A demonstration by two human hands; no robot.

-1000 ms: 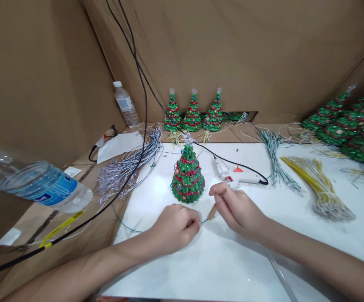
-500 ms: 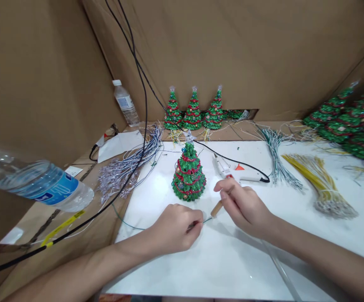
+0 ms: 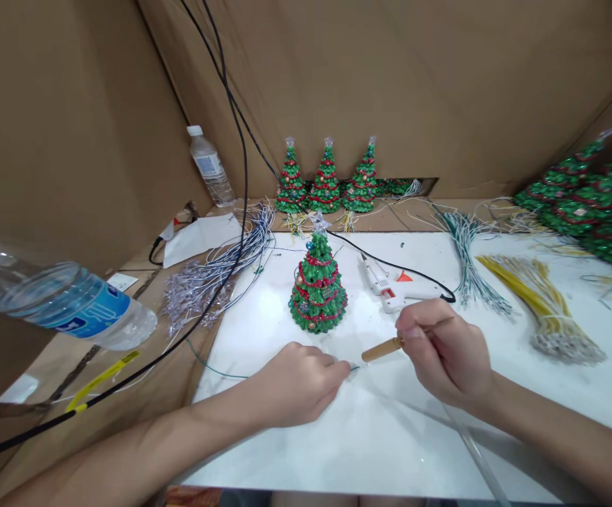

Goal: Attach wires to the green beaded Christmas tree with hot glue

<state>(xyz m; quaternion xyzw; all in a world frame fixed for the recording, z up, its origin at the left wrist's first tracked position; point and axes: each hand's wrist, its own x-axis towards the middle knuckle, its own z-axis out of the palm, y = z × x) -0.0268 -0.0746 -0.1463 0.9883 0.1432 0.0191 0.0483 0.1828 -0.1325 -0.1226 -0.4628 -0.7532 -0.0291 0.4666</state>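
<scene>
My left hand [image 3: 306, 384] is closed in a pinch on a thin green wire [image 3: 218, 370]. A short end pokes out past the fingertips, and the rest runs left off the white board. My right hand [image 3: 446, 352] is closed round a thin wooden-handled tool [image 3: 382, 349]. Its blunt handle end points left toward the wire's end, without touching it. The tool's other end is thin and partly hidden by the fingers. Just beyond my hands a small green Christmas tree [image 3: 319, 296] with red garlands and a clear star stands upright. Behind my right hand lies a white glue gun [image 3: 390, 289].
Three similar trees [image 3: 327, 183] stand at the back, with more at the far right. Bundles of purple-white wires [image 3: 221, 271], green-white wires [image 3: 467, 260] and yellow wires [image 3: 543, 303] lie around. Water bottles [image 3: 89, 303] are on the left. A black cable [image 3: 242, 211] hangs across.
My right hand has moved right with the tool, away from my left hand, and more of the handle shows. My left hand has shifted slightly right, still pinching the wire.
</scene>
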